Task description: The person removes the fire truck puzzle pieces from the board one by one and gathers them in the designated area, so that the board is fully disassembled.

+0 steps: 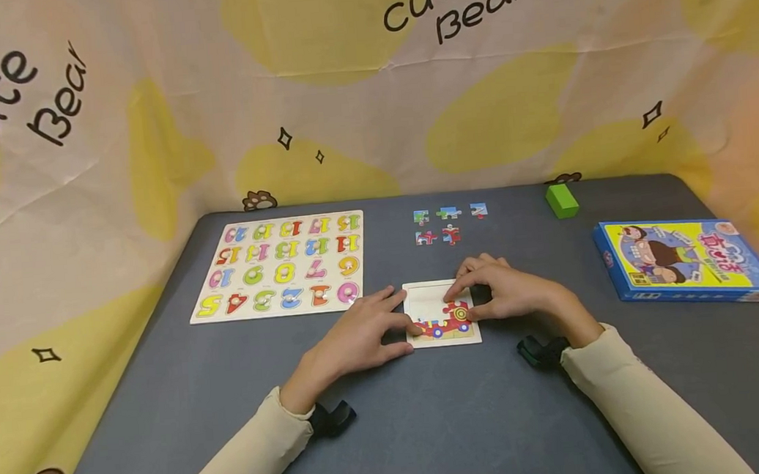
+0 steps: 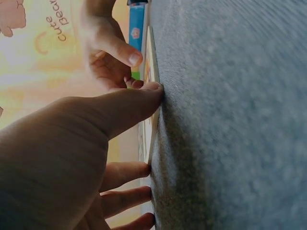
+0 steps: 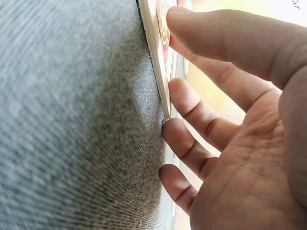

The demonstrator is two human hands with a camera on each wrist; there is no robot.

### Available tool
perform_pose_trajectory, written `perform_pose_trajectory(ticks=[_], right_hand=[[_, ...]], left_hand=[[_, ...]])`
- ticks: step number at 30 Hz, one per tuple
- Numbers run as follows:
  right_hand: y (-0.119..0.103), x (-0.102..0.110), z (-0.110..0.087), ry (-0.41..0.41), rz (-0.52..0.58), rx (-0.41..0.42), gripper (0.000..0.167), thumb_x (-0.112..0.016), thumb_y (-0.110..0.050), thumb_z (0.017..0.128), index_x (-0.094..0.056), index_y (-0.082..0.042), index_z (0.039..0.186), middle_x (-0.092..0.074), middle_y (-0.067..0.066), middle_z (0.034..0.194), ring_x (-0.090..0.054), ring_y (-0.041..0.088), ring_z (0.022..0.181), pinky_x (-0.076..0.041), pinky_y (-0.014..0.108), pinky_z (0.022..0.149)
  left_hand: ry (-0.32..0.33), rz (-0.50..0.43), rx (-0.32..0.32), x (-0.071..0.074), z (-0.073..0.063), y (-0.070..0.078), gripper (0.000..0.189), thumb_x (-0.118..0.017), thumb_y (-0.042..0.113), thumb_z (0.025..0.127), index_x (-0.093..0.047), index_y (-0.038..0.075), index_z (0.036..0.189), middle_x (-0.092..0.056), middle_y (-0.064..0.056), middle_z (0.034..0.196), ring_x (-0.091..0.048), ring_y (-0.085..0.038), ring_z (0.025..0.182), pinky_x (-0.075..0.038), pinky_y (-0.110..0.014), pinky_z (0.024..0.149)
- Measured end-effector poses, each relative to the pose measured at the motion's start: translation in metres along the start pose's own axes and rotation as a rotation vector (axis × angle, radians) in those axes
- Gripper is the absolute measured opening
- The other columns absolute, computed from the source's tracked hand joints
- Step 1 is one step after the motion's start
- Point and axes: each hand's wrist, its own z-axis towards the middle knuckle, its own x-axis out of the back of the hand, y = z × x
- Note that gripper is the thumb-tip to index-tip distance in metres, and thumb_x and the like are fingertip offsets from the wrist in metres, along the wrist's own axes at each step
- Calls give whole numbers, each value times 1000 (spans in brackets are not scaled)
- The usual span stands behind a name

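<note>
A small jigsaw puzzle (image 1: 423, 293) in a pale frame lies on the grey table, its lower part filled with a red vehicle picture. My right hand (image 1: 505, 290) pinches a red puzzle piece (image 1: 460, 312) with a yellow round pattern at the frame's right side, thumb on its right and index at its upper left. In the right wrist view the thumb (image 3: 184, 21) touches the piece, the other fingers curving beside the frame's edge. My left hand (image 1: 369, 329) rests at the frame's left side, fingers spread. Its thumb (image 2: 148, 93) touches the near edge in the left wrist view.
Several loose puzzle pieces (image 1: 449, 213) lie in two rows beyond the frame. A number board (image 1: 276, 270) lies at left. To the right are a green block (image 1: 562, 201) and a blue-and-yellow box (image 1: 685, 260). A printed cloth (image 1: 357, 99) hangs behind the table.
</note>
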Motion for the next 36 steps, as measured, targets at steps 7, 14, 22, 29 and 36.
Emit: perform_pose_trajectory(ticks=[7,14,22,29,36], right_hand=[[-3,-1,0,-5,10,-15,38,-83,-18,82,-76,-26,119,-62,-1,114,-43,18,104,-27,44,87],[-3,-1,0,-9,3,-12,40,-83,-17,82,-76,-25,120,-62,-1,113,-42,18,102,-26,41,85],[-3,0,-1,-14,5,-22,39,-82,-17,83,-76,-26,120,-60,-3,111,-42,21,101,-25,41,84],[-2,1,-1,-23,7,-31,40,-82,-15,83,-76,-27,121,-60,-3,111,-42,21,103,-24,41,84],[-1,1,0,-30,15,-36,40,-82,-15,84,-76,-28,121,-59,-4,112,-42,20,104,-25,43,86]], left_hand=[[13,24,-12,0,-1,0,21,-73,33,93,-77,29,114,-49,-18,155,-37,-43,150,-35,-68,113],[45,46,-25,-3,0,-3,19,-72,33,92,-77,31,111,-51,-16,154,-41,-39,148,-38,-67,110],[70,59,-39,-4,0,-7,18,-72,33,91,-77,32,109,-49,-14,156,-42,-37,147,-40,-64,109],[64,54,-46,-4,0,-8,20,-72,33,92,-77,32,112,-49,-15,156,-41,-37,147,-39,-64,110],[56,28,-32,-4,-1,-7,20,-73,32,93,-78,31,112,-48,-14,157,-39,-38,149,-36,-67,111]])
